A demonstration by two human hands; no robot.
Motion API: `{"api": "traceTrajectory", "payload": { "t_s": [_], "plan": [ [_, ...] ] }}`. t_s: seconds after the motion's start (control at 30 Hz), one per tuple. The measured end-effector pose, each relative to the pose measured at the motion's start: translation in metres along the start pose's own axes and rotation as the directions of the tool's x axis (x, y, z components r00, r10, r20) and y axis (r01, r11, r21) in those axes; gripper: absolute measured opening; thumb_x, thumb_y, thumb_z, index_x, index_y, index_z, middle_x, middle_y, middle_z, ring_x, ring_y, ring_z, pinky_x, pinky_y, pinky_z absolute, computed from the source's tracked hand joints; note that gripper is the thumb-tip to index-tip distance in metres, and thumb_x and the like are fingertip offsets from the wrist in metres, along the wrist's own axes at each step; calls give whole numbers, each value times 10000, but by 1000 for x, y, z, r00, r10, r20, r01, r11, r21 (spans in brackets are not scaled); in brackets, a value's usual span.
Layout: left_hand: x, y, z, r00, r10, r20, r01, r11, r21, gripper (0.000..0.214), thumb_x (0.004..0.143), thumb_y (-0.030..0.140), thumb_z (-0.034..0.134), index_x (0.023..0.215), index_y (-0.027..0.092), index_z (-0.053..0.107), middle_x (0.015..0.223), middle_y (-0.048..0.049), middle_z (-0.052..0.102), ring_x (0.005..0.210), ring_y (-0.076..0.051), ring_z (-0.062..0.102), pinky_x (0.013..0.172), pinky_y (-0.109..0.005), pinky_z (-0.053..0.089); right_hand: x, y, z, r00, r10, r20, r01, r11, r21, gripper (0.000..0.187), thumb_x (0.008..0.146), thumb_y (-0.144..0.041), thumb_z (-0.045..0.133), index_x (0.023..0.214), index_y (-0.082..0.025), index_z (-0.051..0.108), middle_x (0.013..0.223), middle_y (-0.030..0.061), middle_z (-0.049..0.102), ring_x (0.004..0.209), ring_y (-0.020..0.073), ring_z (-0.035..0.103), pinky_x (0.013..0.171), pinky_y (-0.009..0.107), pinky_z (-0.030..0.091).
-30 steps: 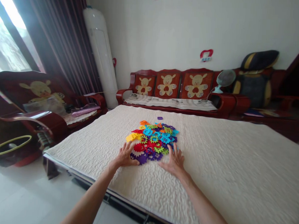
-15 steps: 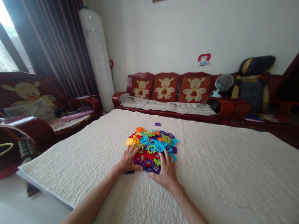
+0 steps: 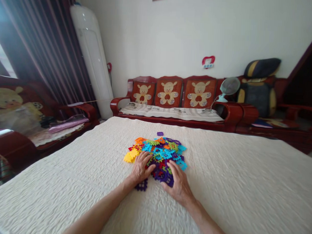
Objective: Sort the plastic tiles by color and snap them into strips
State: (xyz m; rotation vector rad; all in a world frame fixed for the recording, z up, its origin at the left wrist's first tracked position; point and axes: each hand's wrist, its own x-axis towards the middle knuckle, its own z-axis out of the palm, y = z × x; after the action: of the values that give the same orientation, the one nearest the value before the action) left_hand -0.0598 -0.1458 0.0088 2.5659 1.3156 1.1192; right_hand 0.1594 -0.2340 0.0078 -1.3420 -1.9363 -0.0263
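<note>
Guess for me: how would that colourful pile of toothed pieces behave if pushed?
The pile would probably shift and spread rather than slide as one block, since its pieces lie jumbled. Their toothed edges may snag on one another. Being flat, they seem unlikely to roll across the quilted cover.

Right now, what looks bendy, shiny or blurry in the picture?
In the head view, the tall white air conditioner leans, probably from wide-lens bending; also in the head view, white glare lies on the wooden armrest at the left edge; and in the head view, the dark purple toothed plastic pieces look soft, their small edges running together.
</note>
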Motion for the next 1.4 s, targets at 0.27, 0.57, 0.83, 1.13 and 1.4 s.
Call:
{"api": "traceTrajectory", "payload": {
  "t_s": [0.27,0.57,0.83,1.13,1.4],
  "plan": [
    [64,8,16,997,-37,-62,29,990,-136,365,920,430,435,1136,213,633,1212,-86,640,1162,-212,563,1035,-397,425,36,7,-10,975,-223,12,223,974,-47,488,795,-335,611,1249,-171,540,1336,136,531,1220,274,488,1001,459,416],
    [94,-55,-12,899,-384,-212,353,920,-168,356,898,380,407,1019,202,691,1078,-81,702,1040,-200,629,929,-321,479,74,27,3,981,-70,-184,48,992,-118,296,903,-236,455,1157,-188,601,1180,122,621,1121,259,537,964,467,406],
    [85,-107,-28,730,-671,134,682,729,-63,415,813,447,514,1083,195,703,845,-74,740,748,-212,680,674,-280,503,44,-58,3,866,-402,298,354,913,203,489,854,-467,529,1283,-234,510,1378,78,506,1263,253,425,1086,475,298],
    [81,-117,-17,748,-650,132,651,681,-336,591,774,533,563,1222,153,625,1178,-108,679,1064,-252,637,845,-310,515,29,-57,57,835,-358,418,300,933,201,295,846,-406,567,1097,-251,555,1280,23,558,1200,225,440,997,397,386],
    [109,-111,8,867,-475,153,495,778,-387,524,712,533,631,1114,203,689,1216,-70,663,1177,-265,568,1014,-366,433,25,-31,66,842,-438,316,414,899,142,259,848,-390,553,1061,-242,561,1231,19,584,1179,236,435,1034,417,328]
  ]
}}
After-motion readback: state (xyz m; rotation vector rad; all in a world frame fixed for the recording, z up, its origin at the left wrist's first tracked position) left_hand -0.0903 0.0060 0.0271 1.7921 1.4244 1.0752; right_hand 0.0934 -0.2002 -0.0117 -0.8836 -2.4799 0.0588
